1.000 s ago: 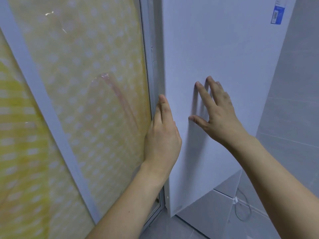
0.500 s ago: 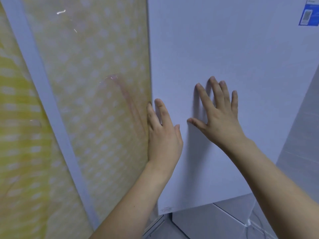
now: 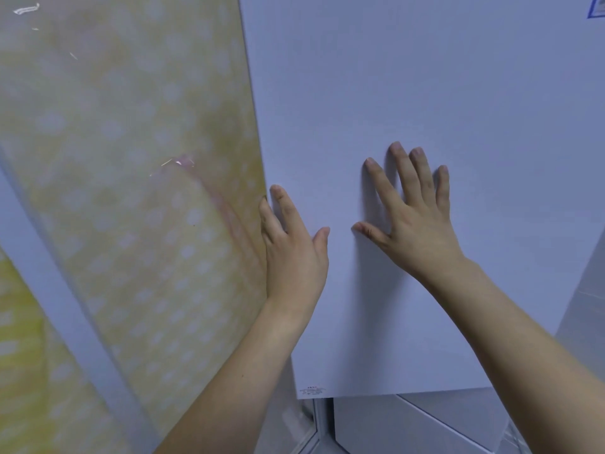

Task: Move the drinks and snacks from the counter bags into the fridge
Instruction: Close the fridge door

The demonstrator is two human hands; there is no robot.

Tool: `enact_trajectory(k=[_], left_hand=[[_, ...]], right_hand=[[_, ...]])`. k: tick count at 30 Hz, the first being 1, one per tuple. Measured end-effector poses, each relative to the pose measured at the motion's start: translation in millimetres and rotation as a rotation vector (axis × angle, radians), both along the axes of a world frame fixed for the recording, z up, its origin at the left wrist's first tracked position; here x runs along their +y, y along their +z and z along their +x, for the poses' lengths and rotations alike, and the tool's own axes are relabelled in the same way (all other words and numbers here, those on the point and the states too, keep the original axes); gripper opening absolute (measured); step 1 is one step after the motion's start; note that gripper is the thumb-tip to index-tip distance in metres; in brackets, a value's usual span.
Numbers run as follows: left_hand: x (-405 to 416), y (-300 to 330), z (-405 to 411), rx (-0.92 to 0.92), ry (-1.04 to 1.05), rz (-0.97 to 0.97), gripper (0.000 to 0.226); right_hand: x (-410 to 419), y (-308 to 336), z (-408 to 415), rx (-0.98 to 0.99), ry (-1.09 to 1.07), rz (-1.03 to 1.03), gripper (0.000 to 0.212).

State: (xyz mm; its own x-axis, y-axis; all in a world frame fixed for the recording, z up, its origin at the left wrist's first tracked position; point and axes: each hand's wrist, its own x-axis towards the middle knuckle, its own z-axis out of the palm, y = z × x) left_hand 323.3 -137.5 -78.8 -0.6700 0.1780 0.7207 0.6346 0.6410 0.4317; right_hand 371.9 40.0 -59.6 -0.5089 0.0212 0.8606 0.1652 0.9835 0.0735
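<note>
1. Here, the fridge door (image 3: pixel 409 93) fills the upper right of the head view: a flat, plain white panel with no handle showing, a small block of tiny print at its lower left corner, and the edge of a blue label (image 3: pixel 596 8) at the top right.
2. Its left edge runs down beside a glass panel (image 3: pixel 131 191) backed by yellow, white-dotted cloth and crossed by a white frame bar (image 3: pixel 65 306).
3. The left hand (image 3: pixel 294 253) lies at that left edge, fingers straight and close together, pointing up, thumb out onto the door face; it grips nothing.
4. Whether its outer fingers wrap the door's edge cannot be told.
5. The right hand (image 3: pixel 412 217) rests flat on the door face, fingers spread and straight, palm against the panel, holding nothing.
6. The two hands sit side by side at about mid-height of the door, near each other but apart.
7. Below the door's bottom edge, pale grey tiles (image 3: pixel 425 424) show.
</note>
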Motion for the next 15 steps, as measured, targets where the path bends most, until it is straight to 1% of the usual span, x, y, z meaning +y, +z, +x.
enact_trajectory(k=[5,10,15], left_hand=[[15,4,-42,0.02,-0.082,0.043,0.087],[35,0,-84,-0.007,-0.14,0.098,0.087],[66,-5,-122,-0.037,-0.128,0.132,0.095]], right_hand=[[17,-2,-34,0.059,-0.056,0.074,0.087],[37,-4,-61,0.163,-0.182,0.13,0.069],[62,-3,-82,0.203,-0.232,0.211,0.066]])
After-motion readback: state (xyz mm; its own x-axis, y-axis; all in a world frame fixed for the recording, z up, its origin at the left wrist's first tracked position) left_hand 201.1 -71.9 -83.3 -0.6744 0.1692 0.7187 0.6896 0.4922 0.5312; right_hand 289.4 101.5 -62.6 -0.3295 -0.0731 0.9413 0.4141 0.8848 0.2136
